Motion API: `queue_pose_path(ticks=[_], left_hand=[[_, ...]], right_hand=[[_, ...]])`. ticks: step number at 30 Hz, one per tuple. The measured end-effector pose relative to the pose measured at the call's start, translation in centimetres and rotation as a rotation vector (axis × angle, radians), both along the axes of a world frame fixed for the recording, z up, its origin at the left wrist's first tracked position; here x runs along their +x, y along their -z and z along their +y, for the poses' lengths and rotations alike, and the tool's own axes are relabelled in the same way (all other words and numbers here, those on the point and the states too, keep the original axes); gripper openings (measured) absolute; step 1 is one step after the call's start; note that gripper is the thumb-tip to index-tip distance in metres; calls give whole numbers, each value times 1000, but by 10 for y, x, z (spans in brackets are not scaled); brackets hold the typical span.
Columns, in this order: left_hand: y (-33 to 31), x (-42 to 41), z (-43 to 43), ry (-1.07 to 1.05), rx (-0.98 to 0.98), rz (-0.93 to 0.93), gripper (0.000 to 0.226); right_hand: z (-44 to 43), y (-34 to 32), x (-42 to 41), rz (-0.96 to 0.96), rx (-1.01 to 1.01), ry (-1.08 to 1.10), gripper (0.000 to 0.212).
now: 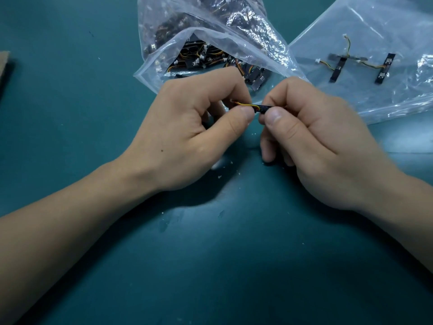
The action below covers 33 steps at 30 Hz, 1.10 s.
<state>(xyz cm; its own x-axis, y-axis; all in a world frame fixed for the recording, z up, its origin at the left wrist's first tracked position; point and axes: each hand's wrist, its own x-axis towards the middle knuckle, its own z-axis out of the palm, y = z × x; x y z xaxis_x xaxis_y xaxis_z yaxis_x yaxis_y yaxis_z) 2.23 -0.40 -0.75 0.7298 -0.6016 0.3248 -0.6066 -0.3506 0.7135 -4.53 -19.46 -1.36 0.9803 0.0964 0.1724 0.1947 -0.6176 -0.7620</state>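
My forearms lie low over the green table [210, 266], probably to steady such small work. Between them, white crumbs [219, 176] are scattered on the surface.

My left hand [187, 134] is curled, with thumb and forefinger pinching the thin wires [243, 104]. My right hand [316, 141] is curled the same way, its thumb and forefinger pinching the little black strip [266, 108]. I hold the two just above the table, thumb tips almost meeting, so I can work the joint where wires meet strip. I cannot tell whether I am pushing them together or pulling them apart.

Only a short stretch shows between my fingers. The wires are yellow, orange and red, with a bit of white at their far end under my left forefinger. The strip is narrow, dark and flat.

Just beyond my knuckles gapes an open plastic bag [150, 73], crammed with similar wired strips [201, 59], close enough to reach. Farther right, a second bag [375, 26] lies flat with a few strips [337, 66] spread out, likely my sorted ones.
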Motion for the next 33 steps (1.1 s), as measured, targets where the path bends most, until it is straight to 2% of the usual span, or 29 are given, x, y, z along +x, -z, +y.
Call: queue_pose_path(ticks=[7,13,19,29,33], left_hand=[[1,0,0,19,15,-9,12],[2,0,1,24,-16,-45,13],[3,3,-1,27,-52,-130,8],[2,1,0,-106,-25,-256,2],[2,1,-2,-104,-6,-219,2]], right_hand=[[-1,3,1,-29,30,-21,11],[-2,1,1,-112,168,39,9],[-4,3,1,-138,116,93,6],[-5,5,1,-223,127,119,3],[-6,4,1,-226,96,120,4]])
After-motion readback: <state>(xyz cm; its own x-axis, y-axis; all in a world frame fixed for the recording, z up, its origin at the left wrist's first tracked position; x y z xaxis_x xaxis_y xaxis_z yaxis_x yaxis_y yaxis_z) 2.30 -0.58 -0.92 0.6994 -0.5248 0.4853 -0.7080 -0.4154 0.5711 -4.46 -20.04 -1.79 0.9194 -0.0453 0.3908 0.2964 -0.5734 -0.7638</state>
